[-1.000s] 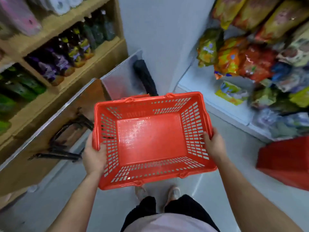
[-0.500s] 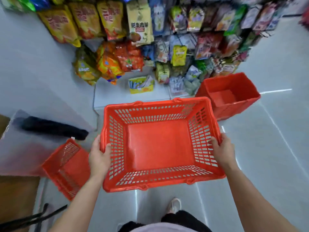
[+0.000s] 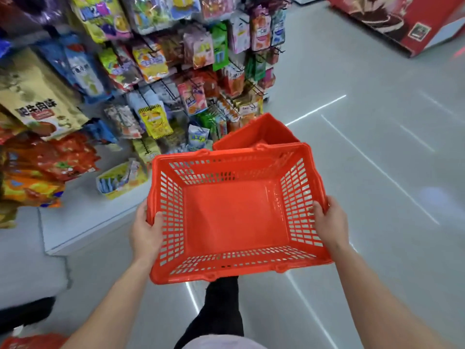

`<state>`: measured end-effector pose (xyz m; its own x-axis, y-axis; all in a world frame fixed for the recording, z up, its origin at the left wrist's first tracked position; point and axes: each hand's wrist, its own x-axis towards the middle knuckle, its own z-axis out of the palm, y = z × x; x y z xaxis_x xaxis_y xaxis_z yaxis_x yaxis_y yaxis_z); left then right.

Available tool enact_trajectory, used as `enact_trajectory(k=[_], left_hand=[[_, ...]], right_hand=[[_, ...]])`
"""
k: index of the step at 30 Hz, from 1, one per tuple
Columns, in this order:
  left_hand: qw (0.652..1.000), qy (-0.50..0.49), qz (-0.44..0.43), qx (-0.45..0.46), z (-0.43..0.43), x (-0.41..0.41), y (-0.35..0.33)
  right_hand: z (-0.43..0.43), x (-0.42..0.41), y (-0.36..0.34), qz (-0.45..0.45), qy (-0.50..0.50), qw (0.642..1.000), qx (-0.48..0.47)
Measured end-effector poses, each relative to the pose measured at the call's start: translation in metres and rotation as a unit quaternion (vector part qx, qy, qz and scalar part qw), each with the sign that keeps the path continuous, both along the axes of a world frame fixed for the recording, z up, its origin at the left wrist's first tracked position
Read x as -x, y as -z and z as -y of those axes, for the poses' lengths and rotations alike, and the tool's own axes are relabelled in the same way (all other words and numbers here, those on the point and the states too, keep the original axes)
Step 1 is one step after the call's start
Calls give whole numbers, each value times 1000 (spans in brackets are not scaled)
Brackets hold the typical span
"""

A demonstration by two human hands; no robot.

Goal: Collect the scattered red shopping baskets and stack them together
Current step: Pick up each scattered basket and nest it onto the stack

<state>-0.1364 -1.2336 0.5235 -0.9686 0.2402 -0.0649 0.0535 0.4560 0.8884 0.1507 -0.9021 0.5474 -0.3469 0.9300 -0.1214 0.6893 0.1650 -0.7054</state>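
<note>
Left hand [image 3: 146, 233] grips the L end wall of the held basket [image 3: 234, 212], thumb hooked inside over the rim, fingers outside. Right hand [image 3: 329, 227] does the same on the R end. The basket hangs level btwn them, open side up, empty, w/ its long axis running hand to hand. The second basket [image 3: 256, 134] sits on the floor [image 3: 377, 172] straight ahead of both hands, just past the held one's far rim and slightly R, so the right hand is nearer. Its near part is hidden. It looks turned corner-on, i.e. axes don't match. It's close by the snack rack [image 3: 201, 84], fwd-left of the hands. Prob next: step fwd, twist to square up, then lower in. Corners may catch otherwise.
</note>
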Motion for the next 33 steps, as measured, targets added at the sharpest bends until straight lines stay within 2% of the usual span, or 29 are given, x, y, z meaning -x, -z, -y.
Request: enact_trajectory(k=[6, 11, 16, 22, 26, 33], left_hand=[[998, 37, 43, -22, -162, 83, 42], [997, 9, 71, -14, -258, 130, 51], [997, -44, 59, 16, -319, 152, 64], [984, -145, 91, 38, -377, 150, 106], [970, -223, 82, 55, -411, 140, 138], [956, -273, 95, 45, -461, 142, 194]], right_hand=[[-140, 59, 12, 34, 38, 999, -17], [-250, 126, 1, 63, 21, 997, -23], [-345, 192, 18, 72, -35, 997, -10], [-445, 271, 85, 89, -144, 986, 8], [-492, 314, 129, 85, -208, 974, 21], [-545, 350, 197, 105, -242, 964, 36]])
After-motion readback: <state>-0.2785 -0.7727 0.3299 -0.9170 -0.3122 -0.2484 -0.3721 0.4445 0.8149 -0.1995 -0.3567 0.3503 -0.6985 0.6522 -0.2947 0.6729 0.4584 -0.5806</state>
